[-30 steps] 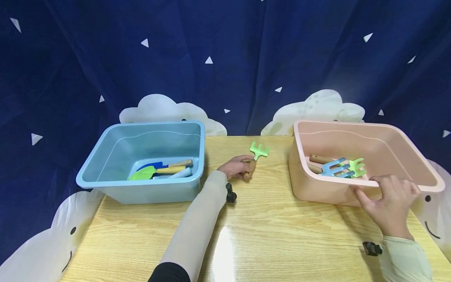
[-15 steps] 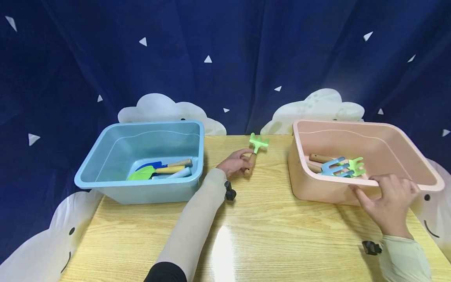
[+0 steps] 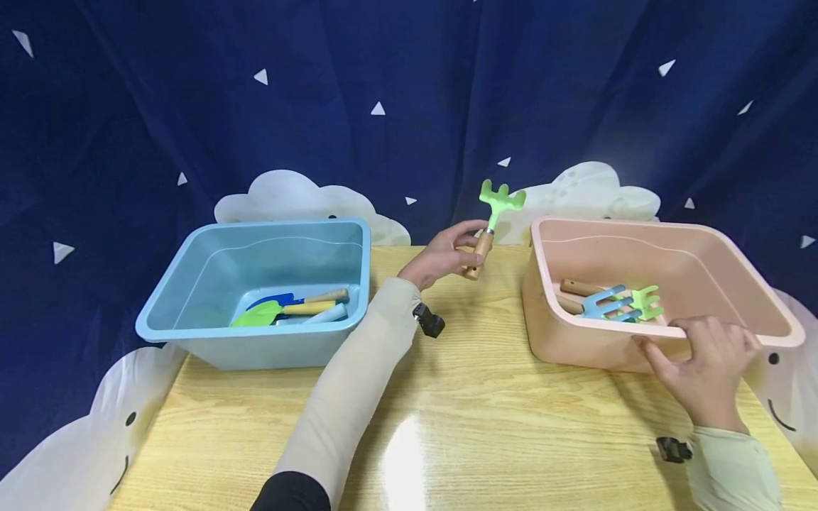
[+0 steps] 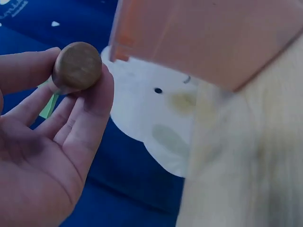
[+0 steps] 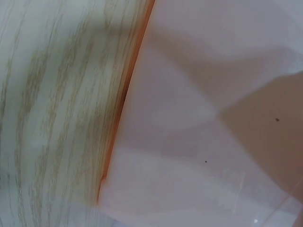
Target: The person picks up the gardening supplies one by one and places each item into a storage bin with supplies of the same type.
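Note:
A green hand rake [image 3: 501, 201] with a wooden handle is held in the air above the table, between the two tubs. My left hand [image 3: 442, 258] pinches its handle between thumb and fingers, prongs pointing up and away. In the left wrist view the round end of the wooden handle [image 4: 78, 66] faces the camera. My right hand [image 3: 712, 369] grips the near rim of the pink tub [image 3: 543, 330], fingers over the edge and thumb outside. Inside that tub lie a blue hand fork [image 3: 603, 304] and another green rake [image 3: 648, 304]. The right wrist view shows mostly the tub's wall [image 5: 180, 127].
A light blue tub [image 3: 255, 349] stands on the left of the wooden table [image 3: 473, 426]. Within it lie a green trowel [image 3: 258, 314], a dark blue trowel [image 3: 275, 299] and other handled tools. A navy curtain [image 3: 434, 106] hangs behind, with cloud shapes along its bottom.
My left hand has lifted the green rake off the table, up and to the right towards the pink tub. The right hand has stayed on the pink tub's rim.

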`<state>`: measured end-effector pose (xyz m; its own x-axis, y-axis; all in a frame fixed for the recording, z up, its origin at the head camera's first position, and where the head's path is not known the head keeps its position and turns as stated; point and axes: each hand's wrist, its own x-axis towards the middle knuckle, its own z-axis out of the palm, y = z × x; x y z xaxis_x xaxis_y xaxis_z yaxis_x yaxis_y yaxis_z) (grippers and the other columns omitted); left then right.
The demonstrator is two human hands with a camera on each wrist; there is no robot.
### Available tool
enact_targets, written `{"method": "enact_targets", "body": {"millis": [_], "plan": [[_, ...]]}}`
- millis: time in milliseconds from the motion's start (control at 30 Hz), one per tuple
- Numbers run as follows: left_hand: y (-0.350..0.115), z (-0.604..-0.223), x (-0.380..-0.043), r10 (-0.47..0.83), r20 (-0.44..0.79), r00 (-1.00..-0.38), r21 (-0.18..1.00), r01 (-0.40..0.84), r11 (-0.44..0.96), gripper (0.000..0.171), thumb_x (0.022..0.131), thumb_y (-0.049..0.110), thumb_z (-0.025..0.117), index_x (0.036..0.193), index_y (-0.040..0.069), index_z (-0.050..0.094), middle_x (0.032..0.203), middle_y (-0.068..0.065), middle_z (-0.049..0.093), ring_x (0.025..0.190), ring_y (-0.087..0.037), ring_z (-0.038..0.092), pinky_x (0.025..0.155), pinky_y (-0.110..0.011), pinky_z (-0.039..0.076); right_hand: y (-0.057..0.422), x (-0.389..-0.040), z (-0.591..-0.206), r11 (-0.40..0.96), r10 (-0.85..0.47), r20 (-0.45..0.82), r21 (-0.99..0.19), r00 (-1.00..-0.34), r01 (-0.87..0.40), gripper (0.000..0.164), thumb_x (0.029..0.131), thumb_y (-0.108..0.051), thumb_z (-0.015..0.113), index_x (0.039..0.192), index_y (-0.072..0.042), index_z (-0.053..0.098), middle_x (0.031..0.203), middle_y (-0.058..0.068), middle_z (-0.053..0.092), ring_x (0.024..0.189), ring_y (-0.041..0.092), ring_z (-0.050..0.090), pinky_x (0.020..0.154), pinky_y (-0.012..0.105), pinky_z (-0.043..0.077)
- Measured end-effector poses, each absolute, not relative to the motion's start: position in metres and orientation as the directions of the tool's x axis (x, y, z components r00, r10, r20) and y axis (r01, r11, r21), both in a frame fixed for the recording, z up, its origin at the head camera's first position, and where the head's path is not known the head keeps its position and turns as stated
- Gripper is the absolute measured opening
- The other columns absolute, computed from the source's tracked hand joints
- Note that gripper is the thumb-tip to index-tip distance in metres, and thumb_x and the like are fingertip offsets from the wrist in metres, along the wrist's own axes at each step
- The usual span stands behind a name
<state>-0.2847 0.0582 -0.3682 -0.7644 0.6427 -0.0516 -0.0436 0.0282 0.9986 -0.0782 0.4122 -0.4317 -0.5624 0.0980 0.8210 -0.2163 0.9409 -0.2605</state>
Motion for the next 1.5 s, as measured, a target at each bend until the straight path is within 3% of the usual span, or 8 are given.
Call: {"method": "enact_targets", "body": {"millis": [333,600,900,1133,1300,1500], "plan": [[0.075,-0.35,-0.278,0.643,-0.031,-0.765,0.999,-0.013,0.033,0.065,0.092,-0.003,0.06,0.149,0.023,0.043,0.137,-0.016,0.059,0.096,-0.02,0.064,0.071,-0.029,0.056,0.414,-0.078,-0.433,0.941,0.098,0.824,-0.26,-0.558,-0.218,0.083,0.079,-0.075,0.059,0.087,0.008,0.062,0.083,0.024,0.058,0.085,0.049,0.041,0.109,0.033,0.008],[0.085,-0.341,-0.28,0.652,-0.026,-0.758,0.996,0.036,0.082,0.066,0.09,-0.005,0.061,0.148,0.022,0.045,0.137,-0.018,0.057,0.096,-0.022,0.062,0.071,-0.033,0.056,0.413,-0.08,-0.433,0.942,0.082,0.838,-0.241,-0.54,-0.231,0.079,0.08,-0.072,0.06,0.088,0.007,0.063,0.083,0.024,0.058,0.084,0.049,0.042,0.109,0.034,0.008],[0.097,-0.32,-0.282,0.688,-0.051,-0.724,0.965,0.141,0.22,0.067,0.089,-0.004,0.06,0.148,0.023,0.045,0.132,-0.015,0.058,0.096,-0.021,0.06,0.069,-0.029,0.058,0.412,-0.081,-0.433,0.944,0.075,0.85,-0.229,-0.521,-0.238,0.079,0.081,-0.071,0.06,0.087,0.008,0.062,0.082,0.025,0.057,0.083,0.049,0.041,0.108,0.033,0.009],[0.112,-0.3,-0.277,0.736,-0.017,-0.676,0.951,0.217,0.221,0.067,0.089,-0.006,0.059,0.149,0.021,0.044,0.132,-0.016,0.059,0.087,-0.019,0.064,0.066,-0.028,0.057,0.413,-0.08,-0.432,0.941,0.083,0.842,-0.243,-0.533,-0.237,0.081,0.081,-0.072,0.06,0.088,0.009,0.062,0.083,0.025,0.058,0.084,0.049,0.041,0.106,0.031,0.007],[0.124,-0.294,-0.273,0.751,0.021,-0.66,0.938,0.273,0.214,0.071,0.086,-0.008,0.062,0.149,0.02,0.045,0.133,-0.015,0.06,0.096,-0.02,0.064,0.065,-0.028,0.057,0.413,-0.081,-0.432,0.94,0.085,0.842,-0.245,-0.532,-0.237,0.081,0.08,-0.072,0.06,0.088,0.008,0.063,0.083,0.025,0.058,0.084,0.049,0.042,0.107,0.032,0.008],[0.14,-0.294,-0.263,0.762,0.023,-0.648,0.906,0.336,0.258,0.066,0.089,-0.007,0.059,0.148,0.019,0.046,0.134,-0.015,0.06,0.094,-0.016,0.063,0.064,-0.029,0.059,0.413,-0.08,-0.432,0.943,0.096,0.829,-0.253,-0.551,-0.217,0.085,0.079,-0.076,0.058,0.088,0.008,0.062,0.082,0.025,0.057,0.084,0.049,0.042,0.107,0.032,0.008]]}}
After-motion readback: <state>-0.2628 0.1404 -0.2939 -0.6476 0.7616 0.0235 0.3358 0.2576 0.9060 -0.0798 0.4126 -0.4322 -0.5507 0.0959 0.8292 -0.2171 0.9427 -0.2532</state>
